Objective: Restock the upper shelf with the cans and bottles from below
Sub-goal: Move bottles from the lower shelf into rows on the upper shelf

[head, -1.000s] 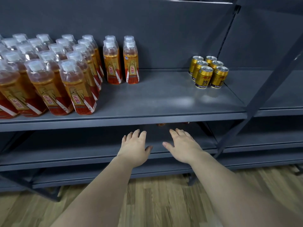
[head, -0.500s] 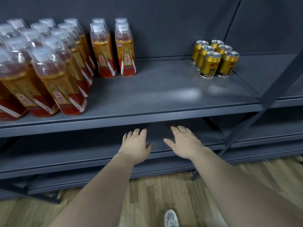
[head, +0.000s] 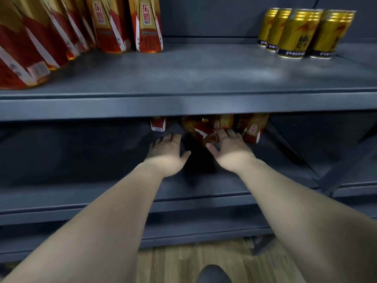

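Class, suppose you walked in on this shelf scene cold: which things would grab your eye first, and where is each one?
At the centre, the left hand and right hand are stretched open into the dim lower shelf, the right one touching a jumble of red-and-gold bottles there. On the upper shelf, a crowd of matching bottles stands at the left and a cluster of gold cans at the right.

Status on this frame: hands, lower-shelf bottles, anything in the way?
Both hands open: left hand holds nothing, right hand at the lower bottles. None lifted yet. Bottle tops hidden by the upper shelf edge.
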Tool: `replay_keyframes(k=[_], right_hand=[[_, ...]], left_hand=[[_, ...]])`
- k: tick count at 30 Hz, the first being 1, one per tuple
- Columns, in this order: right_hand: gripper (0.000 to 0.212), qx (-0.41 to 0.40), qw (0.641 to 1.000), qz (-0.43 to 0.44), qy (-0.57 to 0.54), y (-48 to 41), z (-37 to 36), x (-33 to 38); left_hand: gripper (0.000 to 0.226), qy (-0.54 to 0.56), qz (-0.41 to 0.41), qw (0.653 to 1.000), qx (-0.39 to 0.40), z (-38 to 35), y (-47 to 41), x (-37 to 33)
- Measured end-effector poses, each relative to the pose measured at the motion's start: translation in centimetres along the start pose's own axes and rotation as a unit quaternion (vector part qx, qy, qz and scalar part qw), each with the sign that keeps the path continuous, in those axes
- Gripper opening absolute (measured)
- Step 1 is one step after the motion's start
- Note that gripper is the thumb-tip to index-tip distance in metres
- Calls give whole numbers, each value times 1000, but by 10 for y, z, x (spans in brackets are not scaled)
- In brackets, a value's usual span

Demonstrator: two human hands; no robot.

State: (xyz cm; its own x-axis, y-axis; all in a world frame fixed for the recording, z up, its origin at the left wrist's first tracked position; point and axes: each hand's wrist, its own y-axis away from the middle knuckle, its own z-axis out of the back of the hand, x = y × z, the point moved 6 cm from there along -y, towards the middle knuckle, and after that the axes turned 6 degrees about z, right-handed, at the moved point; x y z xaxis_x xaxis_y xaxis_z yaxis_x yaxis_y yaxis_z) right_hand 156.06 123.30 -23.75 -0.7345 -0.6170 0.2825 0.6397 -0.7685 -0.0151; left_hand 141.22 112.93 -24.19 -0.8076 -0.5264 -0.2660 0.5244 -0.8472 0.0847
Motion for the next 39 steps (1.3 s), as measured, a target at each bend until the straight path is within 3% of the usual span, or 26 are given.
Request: replay_keyframes(k=[3, 10, 21, 25, 32, 39], right_hand=[[61, -57, 997, 48, 19, -23, -7, 6], [63, -87, 984, 130, 89, -70, -47, 15], [49, -132, 962, 95, 219, -103, -70, 29], [52, -111, 961, 57, 246, -114, -66, 36], [85, -44, 971, 13, 234, -135, -64, 39], [78, -11, 963, 14, 269, -145, -69, 36]], left_hand=[[61, 11, -3, 999, -44, -9, -22, 14], [69, 27, -25, 993, -115, -35, -69, 39], [62, 31, 2, 986, -162, -45, -95, 59], [57, 27, 31, 986, -160, -42, -101, 66], [55, 94, 127, 973, -166, -34, -119, 66], [62, 189, 193, 943, -197, -22, -156, 78]])
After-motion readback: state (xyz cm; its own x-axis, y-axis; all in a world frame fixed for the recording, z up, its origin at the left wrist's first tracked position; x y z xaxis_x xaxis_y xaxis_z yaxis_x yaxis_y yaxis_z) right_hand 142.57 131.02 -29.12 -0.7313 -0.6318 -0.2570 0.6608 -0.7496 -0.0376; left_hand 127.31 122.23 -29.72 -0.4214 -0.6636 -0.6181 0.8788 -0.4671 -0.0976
